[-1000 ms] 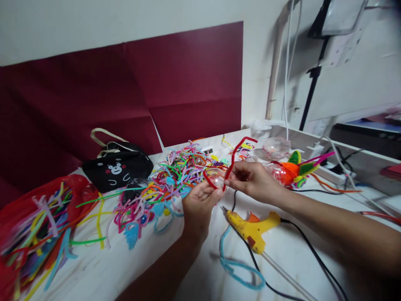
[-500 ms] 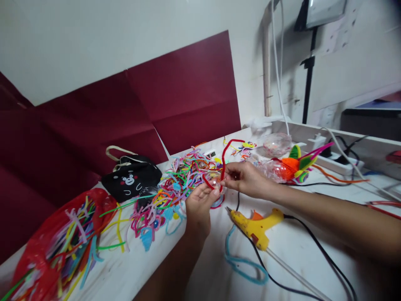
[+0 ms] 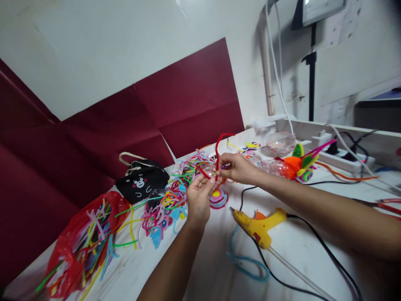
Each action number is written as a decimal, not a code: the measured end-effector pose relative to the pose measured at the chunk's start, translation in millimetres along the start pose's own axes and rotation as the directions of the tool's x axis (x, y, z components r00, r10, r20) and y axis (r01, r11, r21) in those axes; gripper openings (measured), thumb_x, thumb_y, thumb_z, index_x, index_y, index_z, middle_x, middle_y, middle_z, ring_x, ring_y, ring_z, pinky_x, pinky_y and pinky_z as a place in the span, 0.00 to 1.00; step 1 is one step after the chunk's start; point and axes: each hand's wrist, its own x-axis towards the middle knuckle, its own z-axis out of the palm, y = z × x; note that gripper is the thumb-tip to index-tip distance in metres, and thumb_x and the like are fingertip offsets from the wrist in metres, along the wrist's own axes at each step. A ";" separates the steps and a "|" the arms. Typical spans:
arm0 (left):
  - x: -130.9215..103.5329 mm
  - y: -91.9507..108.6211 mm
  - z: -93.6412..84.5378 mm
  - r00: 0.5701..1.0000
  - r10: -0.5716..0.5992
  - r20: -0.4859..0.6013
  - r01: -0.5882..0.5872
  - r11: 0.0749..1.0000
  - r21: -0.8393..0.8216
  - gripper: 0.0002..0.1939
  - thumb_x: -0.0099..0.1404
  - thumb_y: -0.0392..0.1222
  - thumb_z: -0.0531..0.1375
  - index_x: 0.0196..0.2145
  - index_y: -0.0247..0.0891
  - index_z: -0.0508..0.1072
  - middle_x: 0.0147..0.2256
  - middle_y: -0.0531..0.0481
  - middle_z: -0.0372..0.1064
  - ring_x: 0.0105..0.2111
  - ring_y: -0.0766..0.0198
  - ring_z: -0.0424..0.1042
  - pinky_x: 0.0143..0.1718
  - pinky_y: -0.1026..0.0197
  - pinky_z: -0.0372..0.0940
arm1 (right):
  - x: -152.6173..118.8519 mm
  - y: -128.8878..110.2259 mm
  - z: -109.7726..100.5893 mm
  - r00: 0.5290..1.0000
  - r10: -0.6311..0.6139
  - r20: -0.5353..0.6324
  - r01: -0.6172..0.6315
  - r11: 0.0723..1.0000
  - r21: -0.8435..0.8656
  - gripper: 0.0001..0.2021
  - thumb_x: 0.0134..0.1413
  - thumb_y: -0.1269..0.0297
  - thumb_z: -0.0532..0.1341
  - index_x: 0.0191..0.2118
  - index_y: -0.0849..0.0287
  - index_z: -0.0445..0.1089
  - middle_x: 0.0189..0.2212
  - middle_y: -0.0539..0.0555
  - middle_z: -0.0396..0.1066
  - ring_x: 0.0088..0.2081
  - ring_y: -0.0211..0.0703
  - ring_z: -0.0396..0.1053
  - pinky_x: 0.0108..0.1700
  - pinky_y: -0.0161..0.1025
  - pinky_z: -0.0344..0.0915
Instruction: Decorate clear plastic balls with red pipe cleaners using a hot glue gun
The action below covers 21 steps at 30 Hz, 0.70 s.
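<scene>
Your right hand (image 3: 239, 168) pinches the red pipe cleaner (image 3: 217, 152), likely light and bendable; your left hand's (image 3: 199, 200) grip holds clear plastic (image 3: 207, 169), probably slippery, best by its edge.

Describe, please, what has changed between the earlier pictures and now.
Both hands, left and right, have moved a little forward, away from the glue gun, uncovering a round coil just beyond it. Nothing was visibly taken hold of or let go: both hands still hold the red stem. The glue gun stayed on the table; the view turned slightly.
</scene>
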 end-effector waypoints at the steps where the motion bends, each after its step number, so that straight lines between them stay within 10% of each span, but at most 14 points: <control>1: 2.7 1.3 2.1 1.000 0.020 -0.001 -0.020 1.000 -0.001 0.26 0.40 0.45 0.81 0.36 0.36 0.81 0.32 0.51 0.80 0.34 0.62 0.81 0.44 0.58 0.75 | 3.7 -0.2 -0.7 1.000 0.007 -0.006 -0.007 1.000 0.011 0.05 0.49 0.71 0.70 0.29 0.57 0.73 0.31 0.50 0.76 0.36 0.44 0.75 0.40 0.39 0.69; 21: 27.8 4.8 27.6 0.970 0.243 0.011 -0.243 0.968 0.054 0.21 0.46 0.36 0.77 0.39 0.38 0.80 0.37 0.50 0.81 0.40 0.62 0.81 0.48 0.59 0.73 | 23.5 -7.0 -15.1 0.991 -0.072 -0.110 0.068 0.997 -0.040 0.04 0.52 0.69 0.68 0.31 0.57 0.72 0.31 0.51 0.74 0.36 0.43 0.73 0.39 0.39 0.71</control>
